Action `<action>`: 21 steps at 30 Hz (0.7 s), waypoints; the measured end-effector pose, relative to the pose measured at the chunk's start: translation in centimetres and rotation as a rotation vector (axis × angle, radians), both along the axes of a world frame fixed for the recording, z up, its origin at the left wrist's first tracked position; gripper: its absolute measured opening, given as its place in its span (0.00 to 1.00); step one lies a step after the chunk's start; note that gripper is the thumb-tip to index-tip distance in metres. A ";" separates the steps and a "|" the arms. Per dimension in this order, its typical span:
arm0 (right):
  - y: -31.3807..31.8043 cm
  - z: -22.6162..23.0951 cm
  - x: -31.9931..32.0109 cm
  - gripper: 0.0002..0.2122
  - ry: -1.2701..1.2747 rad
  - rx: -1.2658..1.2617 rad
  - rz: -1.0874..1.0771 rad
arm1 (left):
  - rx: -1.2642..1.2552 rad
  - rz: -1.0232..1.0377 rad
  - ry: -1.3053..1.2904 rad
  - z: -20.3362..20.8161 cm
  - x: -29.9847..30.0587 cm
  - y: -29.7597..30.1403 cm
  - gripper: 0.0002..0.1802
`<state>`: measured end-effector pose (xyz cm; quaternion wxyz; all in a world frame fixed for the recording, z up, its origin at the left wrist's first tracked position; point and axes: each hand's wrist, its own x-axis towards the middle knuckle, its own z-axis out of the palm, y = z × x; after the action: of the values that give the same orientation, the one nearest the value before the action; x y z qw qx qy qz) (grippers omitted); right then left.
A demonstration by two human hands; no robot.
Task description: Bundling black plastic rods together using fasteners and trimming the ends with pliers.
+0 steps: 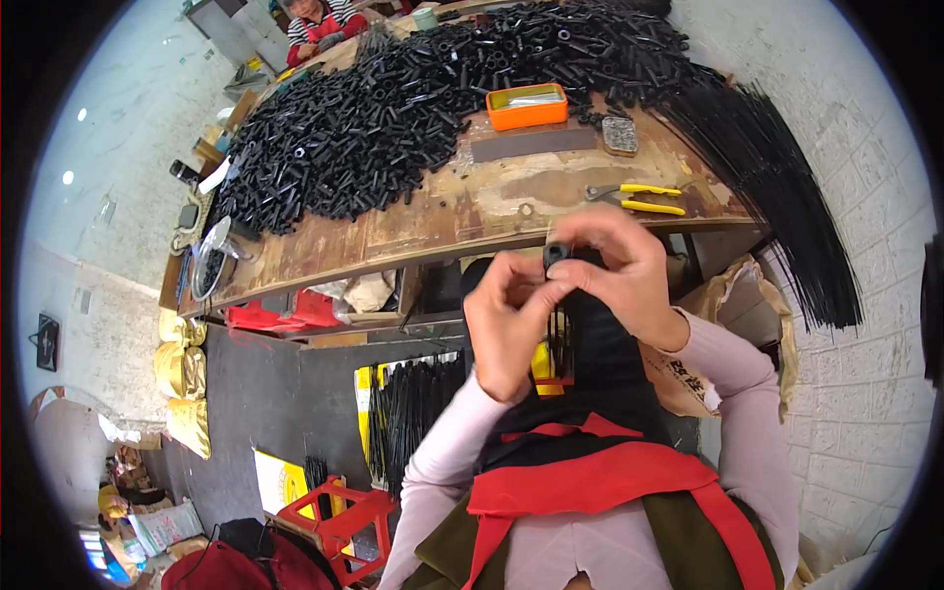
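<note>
Both hands meet over my lap, just in front of the table's near edge. My right hand (pixel 624 270) pinches a short black hollow piece (pixel 557 254) between thumb and fingers, its round open end showing. My left hand (pixel 509 320) is closed at the lower side of the same piece, thumb and fingertips pressed together against it. Exactly what lies under the fingertips is hidden. Beyond my hands, pliers (pixel 669 208) with yellow handles lie on the wooden table (pixel 413 231). A large heap of short black tubes (pixel 383 128) covers the table's far and left parts.
An orange box (pixel 528 118), a dark flat strip (pixel 536 144) and a small metal tin (pixel 619 136) stand near the heap. Long thin black rods (pixel 777 197) overhang the right edge. Below are a red stool (pixel 354 521) and black strands (pixel 413 403). Another person (pixel 320 29) sits at the far end.
</note>
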<state>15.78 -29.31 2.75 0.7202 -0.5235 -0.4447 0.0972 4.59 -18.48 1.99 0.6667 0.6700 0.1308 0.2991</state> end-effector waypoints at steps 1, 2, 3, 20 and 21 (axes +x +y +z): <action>0.6 0.6 -0.4 0.23 0.178 0.074 0.023 | -0.075 -0.070 -0.004 0.7 -0.2 1.2 0.11; 2.1 0.7 -0.8 0.24 0.419 0.238 0.081 | -0.126 -0.093 -0.134 0.5 -0.2 2.2 0.14; 1.6 -1.1 0.1 0.20 0.453 0.091 0.160 | -0.156 -0.067 -0.152 1.1 -0.2 2.7 0.16; 4.2 -6.9 -3.9 0.04 0.204 -0.390 0.048 | -0.068 0.139 -0.178 -1.2 -0.5 4.6 0.18; 4.2 -7.0 -3.8 0.04 0.210 -0.402 0.045 | -0.056 0.150 -0.166 -1.4 -0.4 4.5 0.18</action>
<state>11.94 -25.10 -4.27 0.6413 -0.6335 -0.3506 0.2540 4.23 -13.96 0.60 0.6693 0.6125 0.1333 0.3988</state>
